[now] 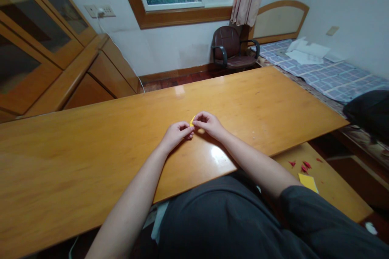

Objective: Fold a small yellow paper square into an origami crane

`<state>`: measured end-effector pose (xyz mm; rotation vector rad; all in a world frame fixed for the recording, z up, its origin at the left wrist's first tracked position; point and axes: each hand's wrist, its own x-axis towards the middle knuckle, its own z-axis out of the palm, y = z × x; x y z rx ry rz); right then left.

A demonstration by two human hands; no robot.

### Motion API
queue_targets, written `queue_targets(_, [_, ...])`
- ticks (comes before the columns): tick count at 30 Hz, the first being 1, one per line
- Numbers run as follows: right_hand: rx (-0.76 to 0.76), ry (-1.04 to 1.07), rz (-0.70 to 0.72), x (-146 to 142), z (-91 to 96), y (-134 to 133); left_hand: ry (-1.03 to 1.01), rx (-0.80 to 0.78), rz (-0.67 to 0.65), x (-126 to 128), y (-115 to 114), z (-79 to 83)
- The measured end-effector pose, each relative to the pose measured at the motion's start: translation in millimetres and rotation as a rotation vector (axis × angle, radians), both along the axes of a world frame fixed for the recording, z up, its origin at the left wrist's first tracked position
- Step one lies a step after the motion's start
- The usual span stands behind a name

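Observation:
A small piece of folded yellow paper (191, 122) is held between my two hands, just above the wooden table (91, 141). My left hand (178, 133) pinches its lower left part between thumb and fingers. From the other side, my right hand (209, 123) grips its right edge with thumb and forefinger. The fingertips cover much of the paper, so its full shape is hidden.
On a lower wooden surface (337, 186) to the right lie several small red folded paper pieces (306, 165) and a yellow paper stack (308, 183). Beyond the table stand a brown armchair (229, 46) and a bed (334, 72). A cabinet (75, 76) is at left.

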<state>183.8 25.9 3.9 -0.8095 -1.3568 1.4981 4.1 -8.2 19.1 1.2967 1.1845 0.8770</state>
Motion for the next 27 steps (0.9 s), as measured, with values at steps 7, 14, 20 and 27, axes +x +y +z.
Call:
queue_targets(7, [0.025, -0.019, 0.005, -0.3, -2.3, 0.7, -0.039, 0.002, -0.003, -1.3, 0.0, -0.6])
queue_targets(14, [-0.017, 0.14, 0.006, -2.3, -4.6, 1.0, -0.13, -0.04, 0.047, -3.4, 1.1, -2.2])
queue_targets(20, [0.001, -0.024, 0.021, 0.5, 1.3, 1.6, -0.168, -0.055, 0.092, -2.7, 0.4, 0.4])
queue_targets(27, [-0.008, -0.135, 0.06, 1.3, 3.6, -0.3, -0.159, -0.038, 0.051, -4.1, 1.2, -2.0])
